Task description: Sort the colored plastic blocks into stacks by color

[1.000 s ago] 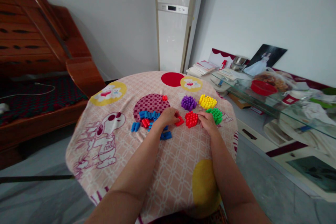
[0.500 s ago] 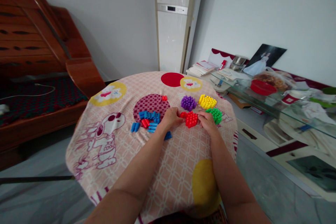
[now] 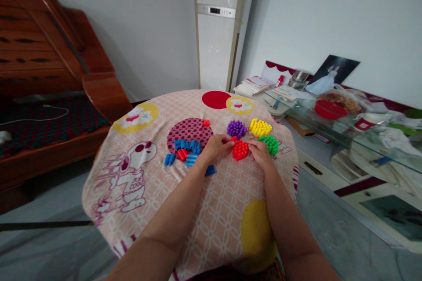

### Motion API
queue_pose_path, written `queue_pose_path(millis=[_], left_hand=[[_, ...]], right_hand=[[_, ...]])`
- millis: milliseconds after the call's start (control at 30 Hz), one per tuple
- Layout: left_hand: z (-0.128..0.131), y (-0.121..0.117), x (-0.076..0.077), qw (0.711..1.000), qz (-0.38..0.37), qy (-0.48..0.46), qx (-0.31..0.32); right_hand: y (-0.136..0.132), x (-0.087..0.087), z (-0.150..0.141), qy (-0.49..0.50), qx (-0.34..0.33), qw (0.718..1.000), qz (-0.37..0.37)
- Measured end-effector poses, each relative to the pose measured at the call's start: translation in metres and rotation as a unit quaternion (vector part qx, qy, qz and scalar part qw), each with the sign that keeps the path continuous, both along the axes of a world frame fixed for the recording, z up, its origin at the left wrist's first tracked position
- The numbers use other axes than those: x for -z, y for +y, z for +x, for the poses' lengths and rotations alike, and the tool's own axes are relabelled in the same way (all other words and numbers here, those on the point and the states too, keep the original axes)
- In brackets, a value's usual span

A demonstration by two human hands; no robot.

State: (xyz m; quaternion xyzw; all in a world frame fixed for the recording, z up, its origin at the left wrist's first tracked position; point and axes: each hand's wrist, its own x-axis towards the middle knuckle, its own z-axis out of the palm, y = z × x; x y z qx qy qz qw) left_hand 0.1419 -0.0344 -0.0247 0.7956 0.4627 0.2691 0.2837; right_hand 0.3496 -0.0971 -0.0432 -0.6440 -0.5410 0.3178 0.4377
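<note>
- My left hand: nearly closed, pinching a small red plastic piece at the 11 o'clock edge of the red knobbly plastic cluster.
- My right hand: partly curled, fingertips at the cluster's 3 o'clock side; cannot tell if gripping.
- Purple knobbly cluster at its 12, yellow knobbly cluster at 1, green knobbly cluster near 2.
- Blue plastic tube pieces toward 9, on the cloth-covered surface.

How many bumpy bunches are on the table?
4: purple bunch and yellow bunch farther back, red bunch between left hand and right hand, green bunch beside the right hand.
</note>
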Motion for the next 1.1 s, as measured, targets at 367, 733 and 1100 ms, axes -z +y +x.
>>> queue_pose_path(millis=[367, 733, 1100], left_hand=[[0.008, 0.002, 0.006, 0.997, -0.025, -0.044, -0.058], [-0.006, 0.007, 0.007, 0.993, -0.024, -0.056, 0.105], [-0.005, -0.002, 0.0, 0.993, 0.005, 0.005, 0.115]], right_hand=[[-0.001, 0.0, 0.0, -0.02, 0.0, 1.0, 0.002], [-0.001, 0.001, 0.001, -0.021, 0.003, 1.0, 0.006], [-0.003, -0.008, -0.003, -0.019, -0.043, 0.999, -0.007]])
